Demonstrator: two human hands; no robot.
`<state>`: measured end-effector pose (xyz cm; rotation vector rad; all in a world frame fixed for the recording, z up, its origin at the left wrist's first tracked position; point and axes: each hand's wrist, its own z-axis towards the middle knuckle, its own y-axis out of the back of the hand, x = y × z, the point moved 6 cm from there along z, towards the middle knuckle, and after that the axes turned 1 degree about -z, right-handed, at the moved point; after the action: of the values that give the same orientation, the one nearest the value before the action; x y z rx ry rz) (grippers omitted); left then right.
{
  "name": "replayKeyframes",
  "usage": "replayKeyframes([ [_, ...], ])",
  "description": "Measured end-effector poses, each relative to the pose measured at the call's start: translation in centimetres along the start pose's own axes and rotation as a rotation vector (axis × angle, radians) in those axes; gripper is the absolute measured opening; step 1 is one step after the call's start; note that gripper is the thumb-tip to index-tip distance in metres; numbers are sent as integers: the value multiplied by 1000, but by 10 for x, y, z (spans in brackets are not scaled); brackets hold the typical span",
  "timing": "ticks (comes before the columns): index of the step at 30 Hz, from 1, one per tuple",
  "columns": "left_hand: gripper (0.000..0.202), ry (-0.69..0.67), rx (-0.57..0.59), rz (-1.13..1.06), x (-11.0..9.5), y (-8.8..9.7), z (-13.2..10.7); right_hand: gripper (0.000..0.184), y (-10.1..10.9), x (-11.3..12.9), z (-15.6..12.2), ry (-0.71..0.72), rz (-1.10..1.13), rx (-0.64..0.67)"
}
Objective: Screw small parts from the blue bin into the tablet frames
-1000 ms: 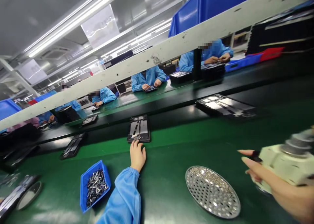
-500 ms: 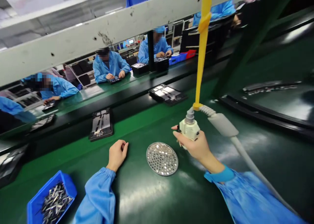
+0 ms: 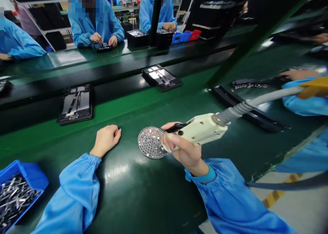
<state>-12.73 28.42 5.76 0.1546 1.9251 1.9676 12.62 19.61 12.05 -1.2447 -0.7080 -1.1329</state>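
My right hand (image 3: 183,148) is wrapped round a cream electric screwdriver (image 3: 205,128) with a black lever along its side. The tool lies tilted, its tip pointing down and left at a round metal dish (image 3: 150,147). Holes cover this dish, and small shiny screws are heaped toward its far side. My fingers hide the dish's right edge and most of the tip, so whether the tip touches a screw cannot be told. To the left, my left hand (image 3: 106,140) rests on the green table (image 3: 143,196), fingers curled in a loose fist, with nothing seen in it.
A blue bin (image 3: 36,177) of small metal and black strips stands at the lower left. Two opened tablet-like devices (image 3: 77,106) (image 3: 161,77) lie beyond my hands. A black curved strip (image 3: 246,109) is at right, near a co-worker's sleeve (image 3: 302,97). Other people work across the line.
The screwdriver has swung from hanging upright to a slant, its tip now at the dish, and my right hand has moved left with it. The view has tipped downward; my left hand stays curled.
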Motion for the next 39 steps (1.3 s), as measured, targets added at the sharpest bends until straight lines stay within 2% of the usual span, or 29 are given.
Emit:
replayKeyframes([
  [13, 33, 5, 1, -35, -7, 4, 0, 28, -2, -17, -2, -32, -34, 42],
  [23, 33, -4, -8, -48, -7, 2, 0, 23, -4, -16, -2, -30, -44, 79],
  [29, 34, -2, 1, -58, -8, 3, 0, 25, -5, -17, -5, -63, -139, 89],
  [32, 33, 11, 15, -48, -8, 4, 0, 26, -5, -14, -5, -48, -115, 97],
  [39, 36, -4, 12, -64, -7, 5, 1, 27, 0, 11, -2, 50, 35, 53],
])
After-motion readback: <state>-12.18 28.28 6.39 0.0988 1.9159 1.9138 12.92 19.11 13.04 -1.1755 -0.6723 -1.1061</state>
